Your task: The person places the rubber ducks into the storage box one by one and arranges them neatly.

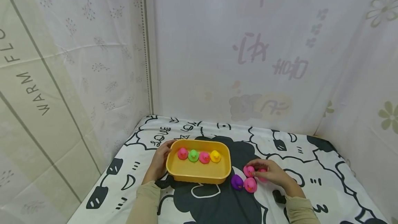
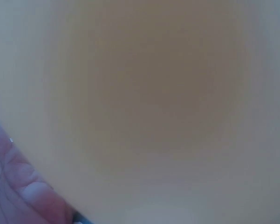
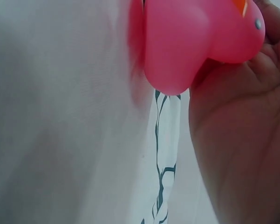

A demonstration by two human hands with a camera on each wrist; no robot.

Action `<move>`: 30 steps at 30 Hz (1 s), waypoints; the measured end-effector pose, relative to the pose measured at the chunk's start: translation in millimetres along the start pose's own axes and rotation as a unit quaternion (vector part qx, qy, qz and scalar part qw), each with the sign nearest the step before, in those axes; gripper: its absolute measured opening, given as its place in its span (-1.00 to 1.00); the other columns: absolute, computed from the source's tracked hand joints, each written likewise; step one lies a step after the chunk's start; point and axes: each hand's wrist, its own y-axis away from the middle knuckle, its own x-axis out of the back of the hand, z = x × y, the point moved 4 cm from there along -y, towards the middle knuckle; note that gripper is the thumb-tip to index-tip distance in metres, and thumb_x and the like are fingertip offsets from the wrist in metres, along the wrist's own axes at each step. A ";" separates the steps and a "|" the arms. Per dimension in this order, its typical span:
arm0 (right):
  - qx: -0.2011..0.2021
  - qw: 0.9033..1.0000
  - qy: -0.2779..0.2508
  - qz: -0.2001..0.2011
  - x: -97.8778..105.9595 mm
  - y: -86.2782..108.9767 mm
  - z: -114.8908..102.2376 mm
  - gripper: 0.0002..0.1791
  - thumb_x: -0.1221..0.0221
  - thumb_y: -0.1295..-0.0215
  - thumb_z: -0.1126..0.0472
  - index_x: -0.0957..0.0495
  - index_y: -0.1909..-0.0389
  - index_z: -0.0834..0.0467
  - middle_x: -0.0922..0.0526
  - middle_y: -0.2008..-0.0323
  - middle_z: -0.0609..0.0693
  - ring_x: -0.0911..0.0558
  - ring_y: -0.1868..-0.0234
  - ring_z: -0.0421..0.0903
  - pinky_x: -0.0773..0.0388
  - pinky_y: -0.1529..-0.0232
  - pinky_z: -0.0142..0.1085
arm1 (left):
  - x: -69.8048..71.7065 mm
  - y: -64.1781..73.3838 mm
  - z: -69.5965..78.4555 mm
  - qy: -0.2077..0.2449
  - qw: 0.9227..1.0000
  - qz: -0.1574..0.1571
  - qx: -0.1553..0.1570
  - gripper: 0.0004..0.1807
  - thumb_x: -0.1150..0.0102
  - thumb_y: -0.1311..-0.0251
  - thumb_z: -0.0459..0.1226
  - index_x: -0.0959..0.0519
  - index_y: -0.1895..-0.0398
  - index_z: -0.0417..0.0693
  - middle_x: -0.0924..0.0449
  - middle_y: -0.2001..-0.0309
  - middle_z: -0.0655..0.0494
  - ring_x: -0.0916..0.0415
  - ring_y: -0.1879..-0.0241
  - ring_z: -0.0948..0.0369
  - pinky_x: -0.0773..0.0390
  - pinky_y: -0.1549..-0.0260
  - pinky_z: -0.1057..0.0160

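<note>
Head view: we're pinching a pink duck (image 1: 248, 171) with our right hand (image 1: 271, 173), left hand (image 1: 160, 160) touching the yellow tray (image 1: 199, 173), its fingers' curl we can't tell.

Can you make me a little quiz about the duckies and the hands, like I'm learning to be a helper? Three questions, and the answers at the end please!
1. How many ducks sit in the yellow tray?
2. True or false: the purple duck lies inside the yellow tray.
3. What colour is the duck that the right hand touches? A) green B) purple C) pink

Key:
1. Four.
2. False: the purple duck is outside, on the printed cloth.
3. C, a pink duck.
</note>
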 end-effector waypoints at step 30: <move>-0.008 1.000 0.013 0.000 -0.5 0.3 1.0 -0.64 -0.31 -0.29 0.16 -0.64 -0.11 0.04 -0.69 -0.01 -0.02 -0.62 0.00 -0.07 -0.53 -0.05 -0.32 | -1.2 1.5 0.4 0.002 1.000 0.001 0.003 -0.45 0.22 -0.26 -0.35 -0.45 -0.33 -0.09 -0.42 -0.32 -0.02 -0.38 -0.26 -0.03 -0.49 -0.20 0.15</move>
